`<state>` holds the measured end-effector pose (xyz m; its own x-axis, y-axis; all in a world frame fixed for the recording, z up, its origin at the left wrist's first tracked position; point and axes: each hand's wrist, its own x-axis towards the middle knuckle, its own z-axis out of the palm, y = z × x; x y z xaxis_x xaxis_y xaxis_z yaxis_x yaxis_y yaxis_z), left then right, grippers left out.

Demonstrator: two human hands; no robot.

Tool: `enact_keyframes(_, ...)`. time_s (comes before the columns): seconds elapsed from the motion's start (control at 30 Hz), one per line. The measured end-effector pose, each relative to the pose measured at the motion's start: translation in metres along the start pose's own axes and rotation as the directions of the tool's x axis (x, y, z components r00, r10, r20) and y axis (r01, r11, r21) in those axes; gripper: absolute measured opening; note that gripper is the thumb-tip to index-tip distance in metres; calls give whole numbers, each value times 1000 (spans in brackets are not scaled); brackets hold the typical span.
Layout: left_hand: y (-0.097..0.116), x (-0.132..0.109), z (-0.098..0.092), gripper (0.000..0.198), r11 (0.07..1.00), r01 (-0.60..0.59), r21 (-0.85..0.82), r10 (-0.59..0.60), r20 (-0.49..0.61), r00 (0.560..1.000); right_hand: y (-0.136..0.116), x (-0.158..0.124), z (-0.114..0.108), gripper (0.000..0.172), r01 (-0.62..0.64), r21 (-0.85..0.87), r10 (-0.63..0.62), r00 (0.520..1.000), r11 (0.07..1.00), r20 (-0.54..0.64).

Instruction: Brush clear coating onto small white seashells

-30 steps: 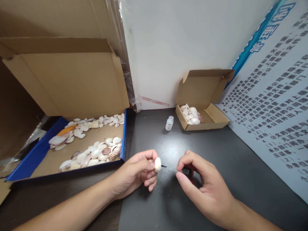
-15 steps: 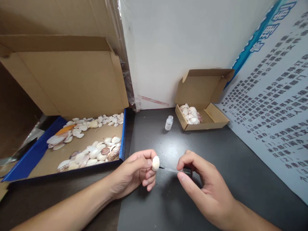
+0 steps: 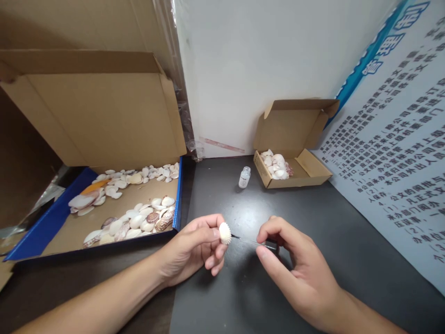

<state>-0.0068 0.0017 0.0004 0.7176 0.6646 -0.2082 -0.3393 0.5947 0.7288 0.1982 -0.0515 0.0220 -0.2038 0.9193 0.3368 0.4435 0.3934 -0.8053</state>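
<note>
Left of the bottle (image 3: 244,177): blue-sided box (image 3: 54,220), lid raised, leaving its spread shells (image 3: 137,222) accessible; nearer, left hand (image 3: 194,248), grip pinching white ribbed shell (image 3: 225,233) by one edge, apparently to keep the ribbed face clear. Nearer than the bottle: slim dark-tipped rod (image 3: 245,240), tip at the shell's edge, contact uncertain; at its right end, right hand (image 3: 292,264), thumb-and-finger grip clasping it, presumably for fine control. Right of the bottle: carton (image 3: 299,182), lid raised, shells (image 3: 278,164) heaped at the bottle's side, leaving the other end bare.
</note>
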Motion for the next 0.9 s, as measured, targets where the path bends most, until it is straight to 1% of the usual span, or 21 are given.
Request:
enact_keyframes(0.13,1,0,1,11,1000,-4,-17,3,-7,1000,2,-1,0,7,1,44,-1,1000,999,12)
enact_keyframes(0.3,2,0,2,10,1000,7,-24,-7,-9,1000,1,-1,1,8,-36,-5,36,999,999,27)
enact_keyframes(0.5,2,-1,2,10,1000,12,-12,-12,-26,1000,3,-2,0,7,-22,51,20,999,998,38)
enact_keyframes(0.7,2,-1,2,10,1000,11,-12,-11,-21,1000,2,-1,1,8,-35,34,34,999,999,34)
enact_keyframes(0.83,2,-1,1,11,1000,16,-4,-16,-26,1000,1,-1,0,7,-18,63,15,999,998,40)
enact_keyframes(0.9,2,-1,1,12,1000,24,0,-24,-33,999,1,-1,0,6,-30,50,28,999,998,38)
